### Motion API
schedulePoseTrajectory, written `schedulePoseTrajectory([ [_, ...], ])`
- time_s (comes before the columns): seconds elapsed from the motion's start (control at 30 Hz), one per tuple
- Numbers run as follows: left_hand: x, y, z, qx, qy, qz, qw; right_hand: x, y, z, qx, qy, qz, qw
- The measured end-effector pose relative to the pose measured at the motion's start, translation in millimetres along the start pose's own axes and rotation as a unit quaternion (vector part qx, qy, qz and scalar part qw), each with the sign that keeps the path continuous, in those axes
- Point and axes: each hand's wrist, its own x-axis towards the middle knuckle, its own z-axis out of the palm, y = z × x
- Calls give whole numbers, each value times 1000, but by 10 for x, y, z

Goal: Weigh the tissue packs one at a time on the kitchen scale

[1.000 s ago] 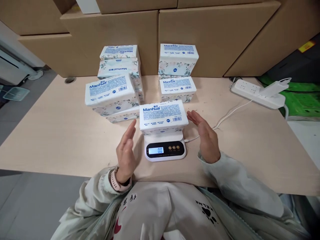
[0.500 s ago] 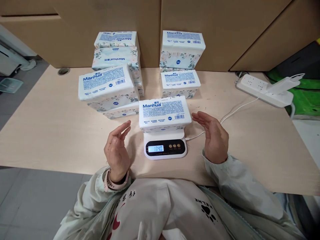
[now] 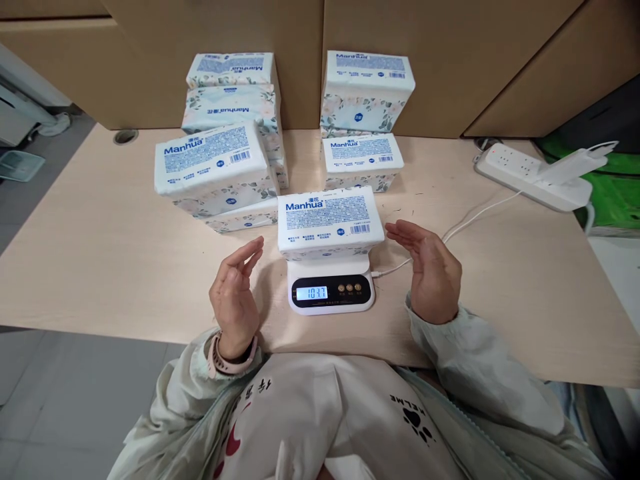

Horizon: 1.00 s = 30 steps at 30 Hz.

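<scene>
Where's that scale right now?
In the head view, the scale sits on the near side of the table, between left hand and right hand, under a Manhua pack.

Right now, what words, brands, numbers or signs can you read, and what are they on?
"Manhua" with "漫花": the white pack on the scale, and packs behind it, upside down on two.
"103.7": the scale's lit display.
"KELME", upside down, beside a paw print: the person's white top.
Too small or unclear: fine print and barcode digits, the labels by the scale's buttons, characters on the top's left side.
</scene>
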Motion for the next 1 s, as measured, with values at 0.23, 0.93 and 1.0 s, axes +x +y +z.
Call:
schedulePoseTrajectory([
  [0.23, -3, 2, -6, -1, -3, -8, 1000, 2, 0, 9, 2, 10, 1, 1000],
  [0.93, -3, 18, -9, -11, -28, -23, 999, 5, 34, -18, -5, -8, -24, 1000],
  [1.0, -7, 18, -10, -11, -27, -22, 999, 6, 32, -17, -13, -7, -24, 1000],
])
